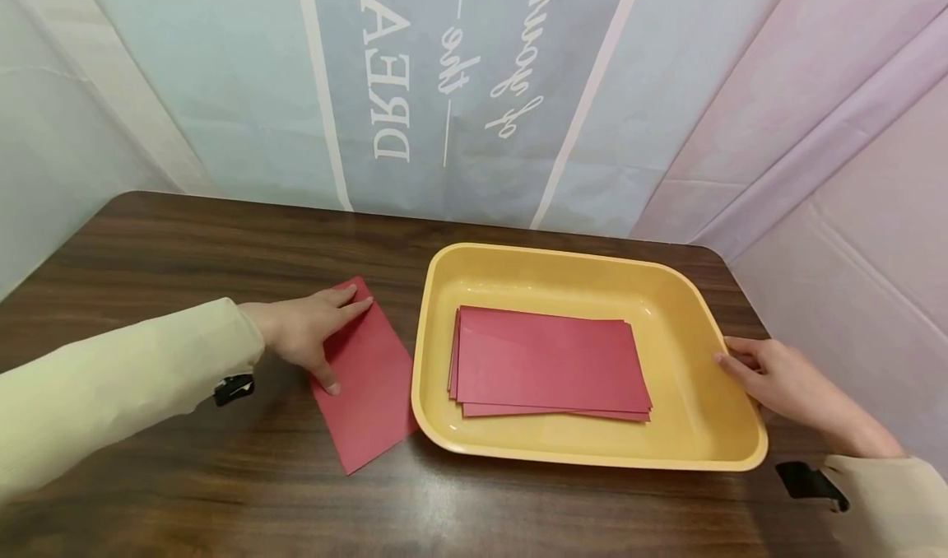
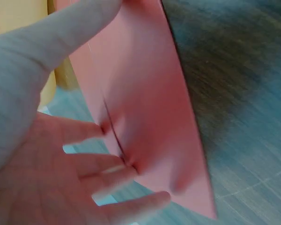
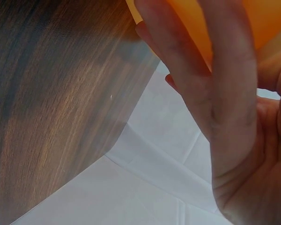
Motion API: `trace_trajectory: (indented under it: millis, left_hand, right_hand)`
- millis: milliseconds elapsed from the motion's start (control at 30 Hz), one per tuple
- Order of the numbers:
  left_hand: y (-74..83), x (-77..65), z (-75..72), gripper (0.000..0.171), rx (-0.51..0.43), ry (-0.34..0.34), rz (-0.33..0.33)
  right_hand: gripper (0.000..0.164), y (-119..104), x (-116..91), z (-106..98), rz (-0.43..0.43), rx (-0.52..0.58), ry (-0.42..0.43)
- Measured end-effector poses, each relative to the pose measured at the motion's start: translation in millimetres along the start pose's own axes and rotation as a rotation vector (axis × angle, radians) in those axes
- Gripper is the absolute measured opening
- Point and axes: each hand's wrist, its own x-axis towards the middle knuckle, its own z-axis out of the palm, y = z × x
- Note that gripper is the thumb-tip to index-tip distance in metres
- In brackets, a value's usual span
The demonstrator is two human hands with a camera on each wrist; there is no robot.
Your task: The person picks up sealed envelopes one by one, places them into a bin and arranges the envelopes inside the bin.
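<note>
A red envelope point(image 1: 374, 397) lies slanted on the table, its right side against the yellow tray point(image 1: 689, 385). My left hand point(image 1: 305, 327) rests on it with the fingers spread and extended. In the left wrist view, fingertips touch the envelope point(image 2: 154, 93), where a long seam shows, and the thumb reaches across it. Inside the tray, several more red envelopes point(image 1: 548, 360) form a slightly uneven stack. At the tray's right side my right hand point(image 1: 788, 381) grips the rim, thumb over the inner side and fingers outside, partly hidden by the wall.
The dark wood-grain table point(image 1: 244, 492) has rounded far corners. Behind it hangs a pale cloth backdrop point(image 1: 259, 89) with mirrored, upside-down lettering. More light cloth point(image 1: 866, 237) hangs along the right edge. Dark straps cross both sleeves near the wrists.
</note>
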Motion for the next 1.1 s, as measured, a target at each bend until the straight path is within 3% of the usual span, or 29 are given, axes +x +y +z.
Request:
trace_trajectory:
  millis: [233,567,800,1100]
  left_hand:
    - [-0.9,-9.8,2.8,0.119,0.087,0.012,-0.114]
    - [5.9,-18.5,10.1,0.117,0.311,0.006,-0.275]
    - [10.5,-20.6,11.3,0.117,0.306,0.018,-0.338]
    - [8.6,-22.8,10.6,0.108,0.190,0.050,-0.340]
  right_hand:
    - [0.041,0.2,-0.9,-1.0,0.019,0.009,-0.009]
    - [0.039,2.4,-2.2,0.1,0.014,0.015,-0.002]
    - [0.040,2.0,-2.5,0.5,0.018,0.012,-0.005]
    - [0.043,2.4,-2.5,1.0,0.038,0.017,-0.016]
